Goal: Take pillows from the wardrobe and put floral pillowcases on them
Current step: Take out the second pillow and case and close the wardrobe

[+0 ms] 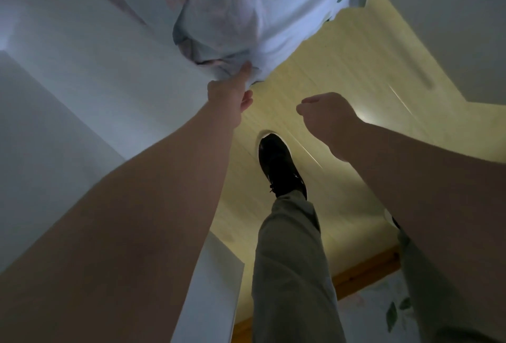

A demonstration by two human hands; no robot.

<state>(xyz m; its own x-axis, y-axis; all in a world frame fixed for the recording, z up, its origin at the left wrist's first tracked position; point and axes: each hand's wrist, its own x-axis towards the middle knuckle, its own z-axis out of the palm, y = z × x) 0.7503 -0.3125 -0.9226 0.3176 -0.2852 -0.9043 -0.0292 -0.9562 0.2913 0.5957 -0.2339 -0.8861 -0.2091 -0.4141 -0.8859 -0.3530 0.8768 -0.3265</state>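
Pillow in a floral pillowcase: its lower corner is pinched between thumb and fingers of the left grip, arm stretched forward. The pillow is held up over the yellow floor, beside a white panel. The right grip is curled into a fist, holding nothing, apart from the pillow. Below, a black shoe is on the floor.

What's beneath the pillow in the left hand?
Pale yellow floor shows beneath the pillow, which the left hand grips by a corner; the floor patch directly behind it is covered.
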